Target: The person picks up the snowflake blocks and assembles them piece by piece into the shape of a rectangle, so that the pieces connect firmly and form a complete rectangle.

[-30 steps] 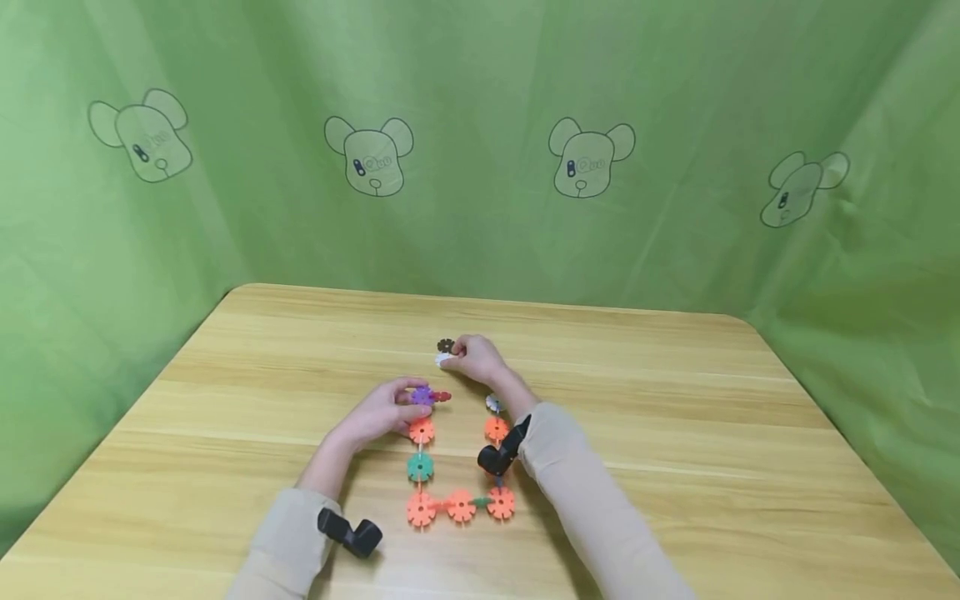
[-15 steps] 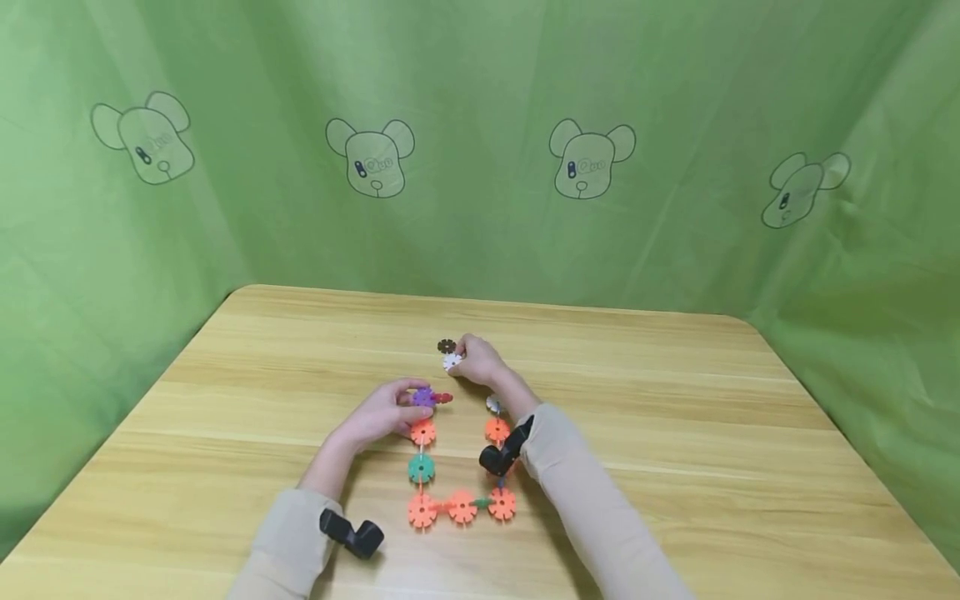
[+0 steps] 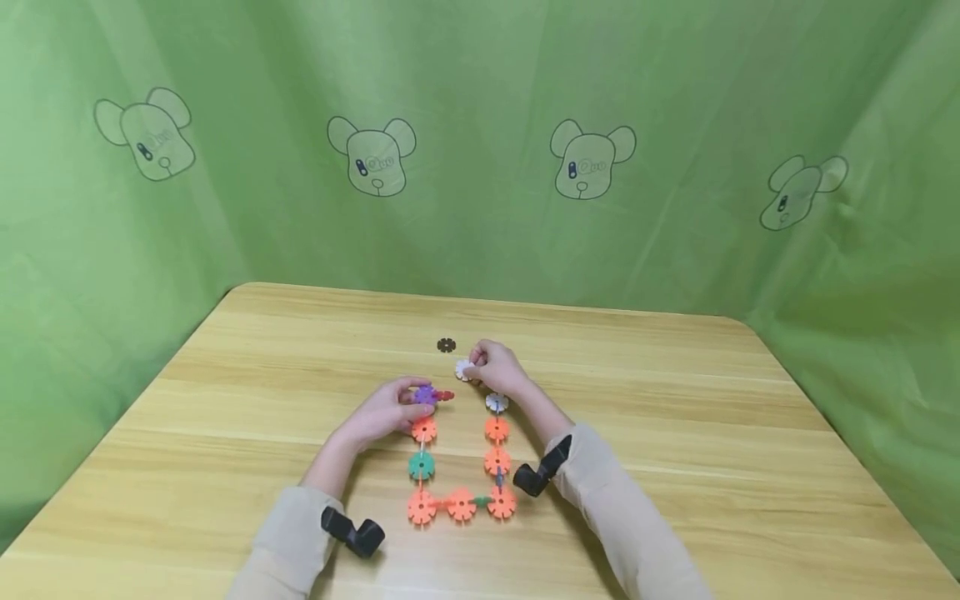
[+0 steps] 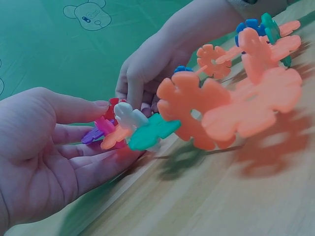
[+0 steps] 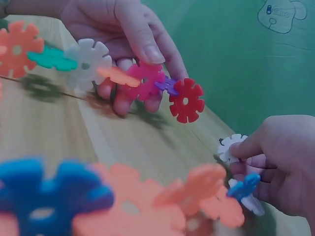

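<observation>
Notched plastic snowflake discs are linked into a U-shaped chain [image 3: 462, 505], mostly orange with some green, blue and white. My left hand [image 3: 386, 408] holds the chain's left end, its thumb on a magenta disc [image 5: 145, 81] beside a purple disc [image 3: 425, 395]. A red disc [image 5: 186, 100] sticks out past the fingers as that end's last piece. My right hand [image 3: 498, 368] pinches a loose white disc [image 3: 463, 370] between thumb and fingers. Just below that hand, a white disc [image 3: 497, 402] with a blue disc [image 5: 244, 186] slotted in forms the right end of the chain.
One loose dark brown disc [image 3: 446, 345] lies on the wooden table [image 3: 675, 400] beyond both hands. A green curtain [image 3: 480, 233] with bear-head outlines hangs behind the table and along its sides. Each sleeve carries a black wrist camera [image 3: 352, 533].
My right hand has drawn the white disc away from the brown one, rightward and nearer to me, uncovering the chain's right side. The left hand keeps its hold almost unmoved.
</observation>
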### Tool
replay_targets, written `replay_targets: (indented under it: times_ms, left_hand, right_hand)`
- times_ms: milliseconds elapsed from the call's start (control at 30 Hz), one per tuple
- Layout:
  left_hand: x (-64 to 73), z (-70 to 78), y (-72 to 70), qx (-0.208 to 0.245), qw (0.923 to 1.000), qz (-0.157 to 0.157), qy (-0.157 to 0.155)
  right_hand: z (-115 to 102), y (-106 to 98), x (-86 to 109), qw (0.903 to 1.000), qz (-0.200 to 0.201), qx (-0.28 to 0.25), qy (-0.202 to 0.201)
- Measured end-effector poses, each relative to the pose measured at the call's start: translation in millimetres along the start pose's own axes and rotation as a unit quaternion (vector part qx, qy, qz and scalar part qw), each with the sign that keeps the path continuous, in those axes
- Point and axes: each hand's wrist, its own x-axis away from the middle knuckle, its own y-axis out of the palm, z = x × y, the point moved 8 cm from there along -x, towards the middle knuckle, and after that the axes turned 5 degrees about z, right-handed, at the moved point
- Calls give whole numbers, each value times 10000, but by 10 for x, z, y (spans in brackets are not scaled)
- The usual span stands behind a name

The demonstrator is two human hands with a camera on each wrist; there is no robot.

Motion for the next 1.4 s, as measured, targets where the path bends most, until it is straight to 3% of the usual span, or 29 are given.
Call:
replay_targets:
  times_ms: [333,533,700,1033,1400]
  left_hand:
    - [-6,13,-14,103,9999,94,34]
    - [-5,45,-24,106,9996,242,45]
    - [-5,47,-32,47,9994,310,112]
    - [7,81,0,140,9993,277,202]
    - [11,90,3,-90,9991,355,227]
  right_hand:
    - [-16,-98,206,9901,-49,-1386,221]
    - [-106,-163,364,9926,-86,-1214,27]
    - [-114,-131,456,9922,-238,-1208,189]
    - [-122,-113,478,9956,-124,-931,59]
    - [-153,-75,517,9955,-132,-934,-124]
